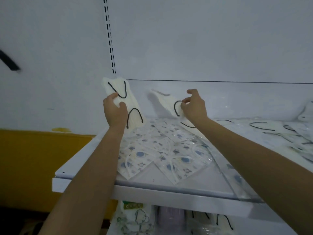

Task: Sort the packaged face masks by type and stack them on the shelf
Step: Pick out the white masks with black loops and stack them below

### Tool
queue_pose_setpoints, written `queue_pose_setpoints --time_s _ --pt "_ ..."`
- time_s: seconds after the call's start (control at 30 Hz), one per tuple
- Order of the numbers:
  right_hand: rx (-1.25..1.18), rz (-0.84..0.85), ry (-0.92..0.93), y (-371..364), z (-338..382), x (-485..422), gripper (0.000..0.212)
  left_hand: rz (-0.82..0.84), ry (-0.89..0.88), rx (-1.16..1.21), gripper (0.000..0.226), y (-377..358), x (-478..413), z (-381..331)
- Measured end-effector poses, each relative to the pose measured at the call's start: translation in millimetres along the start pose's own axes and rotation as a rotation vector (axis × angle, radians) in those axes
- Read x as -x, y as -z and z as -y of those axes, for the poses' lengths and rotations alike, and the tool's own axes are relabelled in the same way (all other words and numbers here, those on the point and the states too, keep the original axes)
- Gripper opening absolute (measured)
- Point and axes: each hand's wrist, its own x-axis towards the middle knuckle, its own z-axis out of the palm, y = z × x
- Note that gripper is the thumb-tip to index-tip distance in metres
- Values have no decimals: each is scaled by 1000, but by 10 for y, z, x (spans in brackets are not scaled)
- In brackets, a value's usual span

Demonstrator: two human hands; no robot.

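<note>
Under the front rim of the shelf, more packs sit on a lower level. On the shelf, blue-printed masks in clear wrap lie overlapped. Behind them, the left hand holds a cream mask with black ear loops upright over the shelf's left end, fingers curled over its edge. The right hand pinches a second cream mask at its black loop, the other fingers raised and spread. This mask is tilted, its lower end reaching the printed masks.
</note>
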Motion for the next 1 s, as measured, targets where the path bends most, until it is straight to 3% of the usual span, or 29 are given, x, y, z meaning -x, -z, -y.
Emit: queue_pose_setpoints --time_s 0.1,0.23,0.37,0.43,0.57,0.63,0.77,1.0 --pt "-210 -55 37 -21 108 66 46 177 60 172 27 -35 49 -111" --pt "-213 154 55 -243 192 225 54 442 88 326 41 -118 169 -182" --pt "-123 288 38 -24 140 148 57 374 -69 90 50 -131 165 -121" --pt "100 329 18 245 -24 34 52 364 -76 92 55 -126 135 -75" --pt "595 583 -131 560 -482 43 54 402 -174 12 62 -168 147 -47" --pt "605 605 -125 574 -606 129 49 402 -196 -47 57 -187 180 -45" --pt "320 544 -112 606 -633 139 49 387 -195 -93 52 -185 202 -51" --pt "677 804 -267 633 -618 -38 86 377 -195 -48 51 -162 237 -71"
